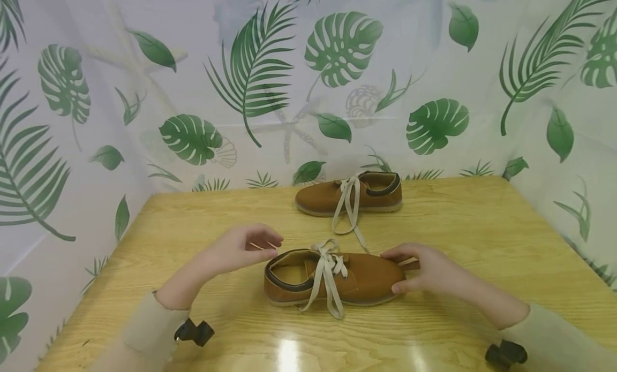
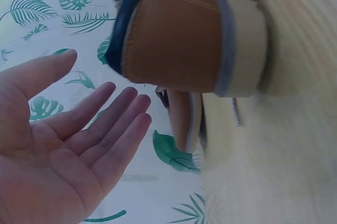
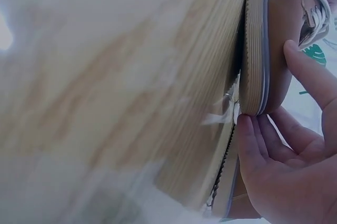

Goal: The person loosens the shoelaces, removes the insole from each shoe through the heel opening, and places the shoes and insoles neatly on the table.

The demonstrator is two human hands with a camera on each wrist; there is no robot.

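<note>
A brown lace-up shoe (image 1: 373, 278) stands sole down on the near part of the table, its toe to the right. My right hand (image 1: 424, 267) holds it at the toe, thumb on the near side and fingers round the far side; the right wrist view shows the thumb against the upper (image 3: 279, 50). Cream laces (image 1: 330, 286) hang over the shoe's near side in loops. My left hand (image 1: 236, 249) hovers just beside the heel, fingers spread and relaxed. In the left wrist view a gap shows between its fingers and the heel (image 2: 174, 39).
A matching brown shoe (image 1: 318, 198) stands farther back on the wooden table (image 1: 217, 211), toe to the left, its laces trailing towards the near shoe. Behind and at the sides hangs a white leaf-print cloth (image 1: 289, 93).
</note>
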